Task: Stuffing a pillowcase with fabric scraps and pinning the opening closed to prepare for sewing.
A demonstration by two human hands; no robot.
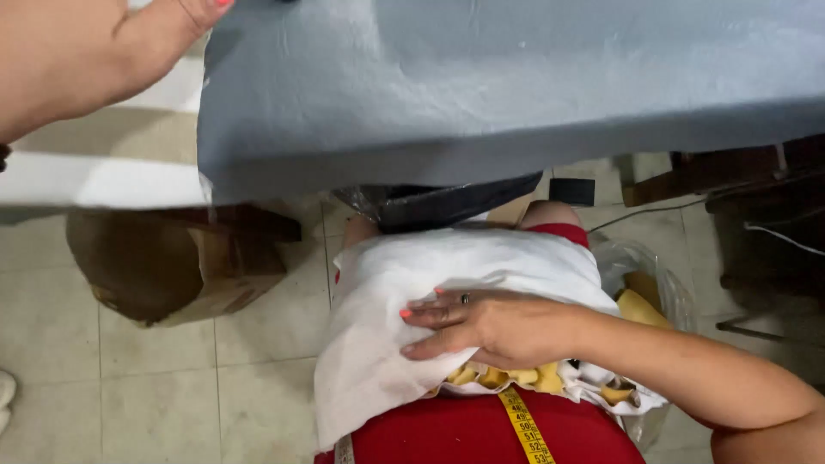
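Observation:
My right hand (481, 325) lies flat, fingers together, on a white cloth (387, 318) spread over my lap, pressing it down. A ring sits on one finger. Under the cloth's near edge, yellow and white fabric pieces (524, 378) stick out. A yellow measuring tape (524, 425) hangs down over my red garment (481, 434). My left hand (94, 51) is raised at the top left, beside the corner of a table covered in grey-blue cloth (481, 86), its fingers mostly out of frame.
A brown cardboard box (172, 266) stands on the tiled floor (155, 387) under the table at left. A clear plastic bag (653, 283) with yellow material sits at my right. Dark furniture legs and a white cable (773, 236) are at the far right.

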